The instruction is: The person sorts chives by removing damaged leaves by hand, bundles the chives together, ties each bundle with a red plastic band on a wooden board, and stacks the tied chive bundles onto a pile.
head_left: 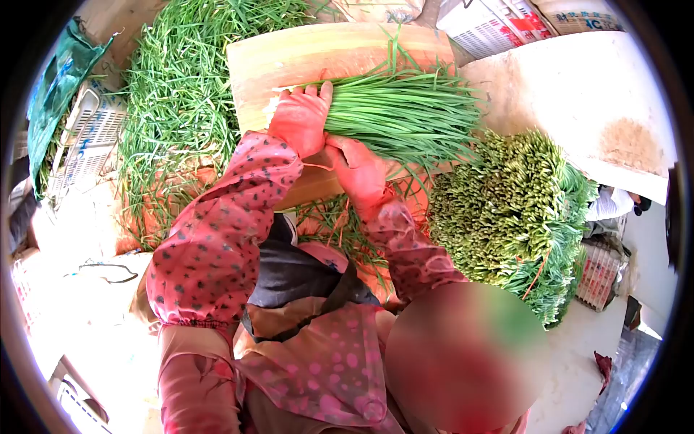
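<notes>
A bundle of long green stalks [405, 112] lies across a wooden board [275, 61], its pale ends to the left. My left hand [300, 119], in a red glove, rests on the bundle near those pale ends with its fingers spread over them. Just below it, my right hand [354, 166], also gloved in red, is closed at the near edge of the bundle. A thin orange-red strand [316, 166] shows between the two hands; what the right fingers grip is too small to tell for certain.
Loose green stalks [181, 79] are heaped left of the board. At the right stands a large stack of bundled stalks [499, 206], cut ends up. White crates [90, 137] are at the left, another crate [495, 29] at the top right, beside a pale curved surface [578, 94].
</notes>
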The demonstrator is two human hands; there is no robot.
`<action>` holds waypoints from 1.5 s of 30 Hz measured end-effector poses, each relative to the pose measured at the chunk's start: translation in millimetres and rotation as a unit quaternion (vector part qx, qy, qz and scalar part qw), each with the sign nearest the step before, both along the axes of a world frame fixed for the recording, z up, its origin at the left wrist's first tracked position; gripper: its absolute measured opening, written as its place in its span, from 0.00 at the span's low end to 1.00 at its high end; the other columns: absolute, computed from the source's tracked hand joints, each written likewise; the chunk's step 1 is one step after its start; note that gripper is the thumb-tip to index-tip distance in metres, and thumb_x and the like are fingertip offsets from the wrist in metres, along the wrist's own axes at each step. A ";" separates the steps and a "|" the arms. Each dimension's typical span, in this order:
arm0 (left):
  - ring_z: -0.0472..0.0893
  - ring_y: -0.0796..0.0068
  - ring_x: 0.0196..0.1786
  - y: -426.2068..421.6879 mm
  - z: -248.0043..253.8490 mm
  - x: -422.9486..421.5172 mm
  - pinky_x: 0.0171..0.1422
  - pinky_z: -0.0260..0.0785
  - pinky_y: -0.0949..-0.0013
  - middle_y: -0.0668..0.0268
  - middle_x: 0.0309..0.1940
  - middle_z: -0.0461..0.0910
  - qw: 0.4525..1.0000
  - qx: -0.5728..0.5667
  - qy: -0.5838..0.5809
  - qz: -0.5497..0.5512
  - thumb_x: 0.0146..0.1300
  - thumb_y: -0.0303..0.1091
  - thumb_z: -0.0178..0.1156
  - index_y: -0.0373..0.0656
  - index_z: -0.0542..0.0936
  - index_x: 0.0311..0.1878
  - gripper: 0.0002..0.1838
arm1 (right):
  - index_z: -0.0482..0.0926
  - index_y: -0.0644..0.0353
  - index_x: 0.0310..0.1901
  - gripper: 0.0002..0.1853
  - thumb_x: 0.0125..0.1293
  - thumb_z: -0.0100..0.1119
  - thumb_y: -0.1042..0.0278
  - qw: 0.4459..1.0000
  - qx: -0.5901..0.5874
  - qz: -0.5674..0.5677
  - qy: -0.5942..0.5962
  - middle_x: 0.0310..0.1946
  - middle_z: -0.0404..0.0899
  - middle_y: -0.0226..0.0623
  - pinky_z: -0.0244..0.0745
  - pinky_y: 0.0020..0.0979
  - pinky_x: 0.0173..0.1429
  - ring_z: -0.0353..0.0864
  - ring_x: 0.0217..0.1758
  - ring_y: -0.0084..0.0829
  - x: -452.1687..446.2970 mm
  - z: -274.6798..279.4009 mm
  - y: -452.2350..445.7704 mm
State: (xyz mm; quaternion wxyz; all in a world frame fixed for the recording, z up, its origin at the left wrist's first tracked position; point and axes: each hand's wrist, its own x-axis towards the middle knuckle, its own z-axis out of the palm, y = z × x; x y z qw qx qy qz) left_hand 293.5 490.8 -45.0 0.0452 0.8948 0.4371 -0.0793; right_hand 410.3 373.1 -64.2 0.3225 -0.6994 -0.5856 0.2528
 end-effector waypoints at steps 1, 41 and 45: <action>0.72 0.52 0.59 0.0 0.4 -0.3 0.63 0.63 0.55 0.48 0.55 0.72 1.000 -0.002 -0.014 -0.002 0.40 0.54 0.69 0.33 0.58 0.68 0.55 | 0.77 0.55 0.51 0.14 0.65 0.57 0.65 0.999 0.033 0.029 -0.011 0.31 0.82 0.37 0.75 0.26 0.36 0.80 0.28 0.21 0.8 -11.1 4.3; 0.81 0.53 0.38 89.2 -61.2 43.8 0.42 0.72 0.57 0.49 0.34 0.82 0.950 -0.109 -0.258 0.136 0.57 0.40 0.58 0.38 0.83 0.35 0.14 | 0.80 0.56 0.29 0.11 0.58 0.62 0.57 0.998 0.054 0.030 -0.013 0.28 0.80 0.41 0.72 0.43 0.39 0.78 0.33 0.46 56.1 -5.5 97.6; 0.80 0.65 0.35 81.4 -46.8 28.6 0.42 0.70 0.65 0.58 0.30 0.82 0.879 -0.265 -0.361 0.160 0.56 0.39 0.64 0.38 0.82 0.35 0.13 | 0.81 0.56 0.31 0.13 0.58 0.61 0.55 0.998 0.018 0.025 -0.051 0.30 0.81 0.40 0.73 0.43 0.39 0.79 0.35 0.46 54.3 -3.5 102.4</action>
